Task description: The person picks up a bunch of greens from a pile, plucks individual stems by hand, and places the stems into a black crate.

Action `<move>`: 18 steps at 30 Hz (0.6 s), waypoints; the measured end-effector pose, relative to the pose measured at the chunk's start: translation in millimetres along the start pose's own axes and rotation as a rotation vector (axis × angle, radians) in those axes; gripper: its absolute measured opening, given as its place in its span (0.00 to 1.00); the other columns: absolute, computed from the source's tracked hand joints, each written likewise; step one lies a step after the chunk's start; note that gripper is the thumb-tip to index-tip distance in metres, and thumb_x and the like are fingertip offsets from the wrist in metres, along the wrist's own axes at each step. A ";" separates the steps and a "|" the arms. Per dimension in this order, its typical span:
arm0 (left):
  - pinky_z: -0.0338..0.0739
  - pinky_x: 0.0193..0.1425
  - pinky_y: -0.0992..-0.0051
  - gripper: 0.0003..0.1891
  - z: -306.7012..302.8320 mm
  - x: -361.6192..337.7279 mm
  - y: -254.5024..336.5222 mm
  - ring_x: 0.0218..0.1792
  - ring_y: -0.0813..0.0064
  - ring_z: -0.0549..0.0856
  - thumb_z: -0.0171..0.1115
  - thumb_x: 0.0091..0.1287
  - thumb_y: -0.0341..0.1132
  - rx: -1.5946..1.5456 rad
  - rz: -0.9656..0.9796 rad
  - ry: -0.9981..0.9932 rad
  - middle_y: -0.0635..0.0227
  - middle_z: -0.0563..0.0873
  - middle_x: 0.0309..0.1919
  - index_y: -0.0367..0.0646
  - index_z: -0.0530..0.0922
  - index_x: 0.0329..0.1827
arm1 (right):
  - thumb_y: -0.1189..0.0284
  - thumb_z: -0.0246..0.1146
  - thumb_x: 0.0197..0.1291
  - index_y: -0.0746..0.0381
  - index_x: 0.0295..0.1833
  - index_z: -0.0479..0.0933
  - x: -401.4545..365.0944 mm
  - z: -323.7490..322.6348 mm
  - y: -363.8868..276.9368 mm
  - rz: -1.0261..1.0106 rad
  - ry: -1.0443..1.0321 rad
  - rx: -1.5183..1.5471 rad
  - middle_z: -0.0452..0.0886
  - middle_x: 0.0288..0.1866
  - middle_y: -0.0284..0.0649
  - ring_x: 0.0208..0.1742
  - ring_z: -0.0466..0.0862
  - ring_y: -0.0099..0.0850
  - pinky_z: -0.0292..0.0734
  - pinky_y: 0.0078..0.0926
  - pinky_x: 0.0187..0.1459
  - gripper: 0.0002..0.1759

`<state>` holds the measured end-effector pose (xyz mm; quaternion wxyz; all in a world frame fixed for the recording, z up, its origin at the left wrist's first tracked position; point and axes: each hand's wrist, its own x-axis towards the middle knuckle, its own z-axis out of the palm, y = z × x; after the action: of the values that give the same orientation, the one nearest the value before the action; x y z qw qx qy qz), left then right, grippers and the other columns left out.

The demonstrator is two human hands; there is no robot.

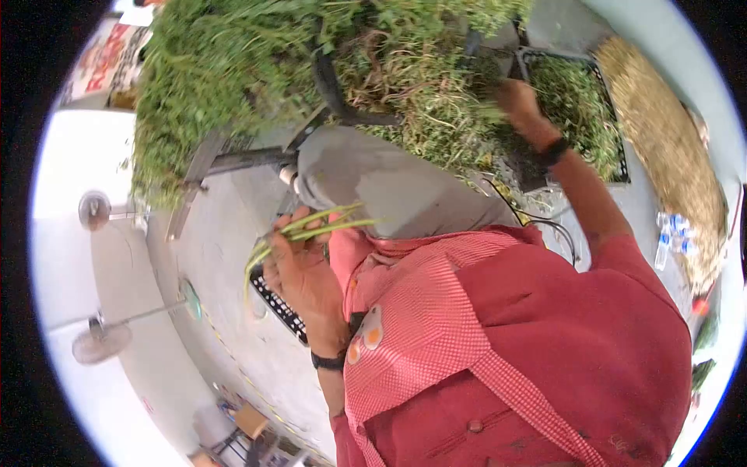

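Observation:
My left hand (pixel 299 268) is closed around a small bunch of green stems (pixel 327 223), held low in front of my apron. Their cut-looking ends point right, and thin bits hang down on the left of the hand. My right hand (pixel 520 107) is out over the pile of leafy greens (pixel 420 109), beside a black crate (pixel 622 152) with leafy greens in it. Motion smears its fingers, and a blur of green shows right at them.
A large heap of long green plants (pixel 226 86) lies on a metal-framed stand (pixel 249 159). A black perforated crate (pixel 284 311) sits on the floor to the left. Straw-coloured material (pixel 661 132) and plastic bottles (pixel 675 235) lie at right. Fans (pixel 101 341) stand at left.

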<state>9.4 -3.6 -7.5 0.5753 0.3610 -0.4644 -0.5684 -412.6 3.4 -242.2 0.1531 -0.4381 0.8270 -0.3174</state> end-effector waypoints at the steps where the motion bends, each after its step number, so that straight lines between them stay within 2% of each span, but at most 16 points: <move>1: 0.77 0.40 0.73 0.18 -3.0 0.8 0.3 0.42 0.68 0.80 0.48 0.70 0.43 -0.106 -0.095 -0.046 0.53 0.80 0.45 0.35 0.72 0.49 | 0.66 0.56 0.61 0.64 0.48 0.74 7.1 -14.8 32.6 -0.118 0.086 -0.328 0.80 0.37 0.43 0.35 0.80 0.30 0.74 0.30 0.34 0.14; 2: 0.77 0.40 0.71 0.19 -7.9 4.2 1.1 0.43 0.67 0.80 0.45 0.71 0.45 -0.123 -0.125 -0.080 0.53 0.79 0.47 0.37 0.72 0.50 | 0.61 0.59 0.56 0.59 0.48 0.77 -5.4 -50.2 24.4 0.199 0.116 -0.242 0.80 0.46 0.44 0.45 0.80 0.38 0.75 0.39 0.45 0.18; 3: 0.77 0.40 0.71 0.19 -9.8 5.6 1.3 0.43 0.67 0.80 0.45 0.71 0.45 -0.131 -0.106 -0.063 0.53 0.79 0.47 0.37 0.72 0.50 | 0.59 0.64 0.52 0.56 0.53 0.75 0.7 -60.0 72.6 0.138 -0.012 -0.077 0.79 0.50 0.40 0.49 0.79 0.39 0.75 0.39 0.48 0.23; 5: 0.76 0.40 0.72 0.19 -12.9 9.3 1.5 0.46 0.67 0.79 0.42 0.72 0.46 -0.192 -0.195 -0.133 0.55 0.78 0.50 0.39 0.72 0.51 | 0.59 0.65 0.52 0.55 0.57 0.72 -15.9 -84.7 94.0 0.100 0.194 -0.348 0.77 0.52 0.40 0.51 0.78 0.39 0.75 0.36 0.49 0.27; 6: 0.75 0.45 0.72 0.20 -18.0 10.8 0.1 0.51 0.67 0.77 0.42 0.71 0.47 -0.196 -0.213 -0.200 0.56 0.76 0.55 0.41 0.72 0.52 | 0.59 0.65 0.52 0.55 0.57 0.72 -15.0 -93.3 90.0 0.083 0.199 -0.346 0.77 0.52 0.40 0.51 0.78 0.39 0.75 0.36 0.49 0.27; 7: 0.75 0.45 0.72 0.20 -18.1 12.0 -0.8 0.51 0.67 0.77 0.42 0.71 0.47 -0.200 -0.201 -0.194 0.56 0.76 0.55 0.41 0.72 0.52 | 0.60 0.64 0.53 0.56 0.58 0.71 -13.5 -103.1 87.3 0.218 0.075 -0.312 0.76 0.54 0.41 0.52 0.78 0.39 0.75 0.34 0.49 0.26; 8: 0.73 0.50 0.69 0.20 -15.9 12.8 -2.3 0.55 0.66 0.75 0.43 0.71 0.47 -0.237 -0.206 -0.229 0.57 0.73 0.57 0.42 0.73 0.52 | 0.60 0.63 0.55 0.57 0.59 0.70 -10.7 -107.6 90.7 0.357 -0.052 -0.279 0.75 0.56 0.43 0.53 0.77 0.38 0.76 0.33 0.49 0.26; 9: 0.70 0.54 0.66 0.20 -13.9 12.3 -3.4 0.59 0.65 0.72 0.44 0.70 0.48 -0.273 -0.217 -0.266 0.57 0.71 0.60 0.43 0.74 0.52 | 0.60 0.63 0.55 0.57 0.59 0.70 -6.9 -101.8 92.7 0.355 -0.052 -0.281 0.75 0.56 0.43 0.53 0.77 0.38 0.76 0.33 0.49 0.26; 10: 0.70 0.54 0.66 0.20 -12.3 11.6 -3.9 0.59 0.65 0.72 0.44 0.70 0.48 -0.274 -0.215 -0.267 0.57 0.71 0.60 0.43 0.74 0.52 | 0.63 0.61 0.57 0.58 0.58 0.70 -0.3 -89.4 92.8 0.189 -0.151 -0.106 0.77 0.54 0.44 0.50 0.79 0.38 0.77 0.32 0.47 0.24; 11: 0.66 0.59 0.62 0.19 -10.7 12.2 -3.4 0.62 0.64 0.68 0.45 0.69 0.48 -0.258 -0.179 -0.334 0.59 0.67 0.63 0.45 0.75 0.52 | 0.65 0.59 0.59 0.60 0.58 0.70 7.7 -78.2 96.1 0.021 -0.247 0.072 0.78 0.52 0.45 0.47 0.81 0.37 0.78 0.32 0.45 0.22; 12: 0.62 0.63 0.57 0.19 -9.4 12.7 -2.8 0.65 0.63 0.64 0.46 0.69 0.49 -0.241 -0.143 -0.401 0.60 0.62 0.67 0.48 0.76 0.52 | 0.66 0.59 0.60 0.61 0.58 0.70 15.1 -63.5 84.4 0.130 -0.329 0.565 0.79 0.49 0.43 0.44 0.82 0.35 0.79 0.30 0.42 0.21; 13: 0.62 0.63 0.57 0.19 -7.0 12.2 -1.3 0.65 0.63 0.64 0.46 0.69 0.49 -0.240 -0.142 -0.403 0.60 0.62 0.67 0.48 0.76 0.52 | 0.67 0.58 0.60 0.61 0.58 0.70 21.5 -41.9 53.0 0.238 -0.403 1.058 0.81 0.46 0.41 0.41 0.83 0.33 0.80 0.29 0.38 0.20; 14: 0.60 0.65 0.60 0.19 -3.9 10.5 1.1 0.66 0.63 0.61 0.49 0.68 0.48 -0.283 -0.107 -0.461 0.61 0.59 0.68 0.44 0.77 0.50 | 0.69 0.57 0.61 0.62 0.56 0.73 -9.2 -56.6 -47.4 0.013 -0.400 0.743 0.81 0.44 0.38 0.38 0.82 0.28 0.79 0.24 0.34 0.18; 15: 0.58 0.67 0.62 0.20 -2.6 9.2 2.1 0.68 0.64 0.58 0.52 0.66 0.48 -0.328 -0.074 -0.518 0.62 0.55 0.70 0.41 0.78 0.49 | 0.68 0.59 0.59 0.63 0.53 0.75 -19.9 -54.1 -96.8 -0.050 -0.437 0.721 0.82 0.42 0.38 0.37 0.81 0.26 0.78 0.20 0.33 0.17; 18: 0.57 0.67 0.61 0.20 -9.4 7.4 4.3 0.69 0.64 0.54 0.57 0.63 0.48 -0.338 -0.090 -0.588 0.64 0.51 0.71 0.42 0.78 0.50 | 0.65 0.60 0.58 0.63 0.52 0.76 -51.9 -58.4 -205.0 -0.467 -0.597 0.610 0.82 0.37 0.36 0.34 0.80 0.22 0.76 0.19 0.34 0.19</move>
<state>19.1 -11.6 -5.4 0.4428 0.1015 -0.4933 -0.7418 -285.4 -16.2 -64.5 0.4298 -0.6189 0.4958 -0.4318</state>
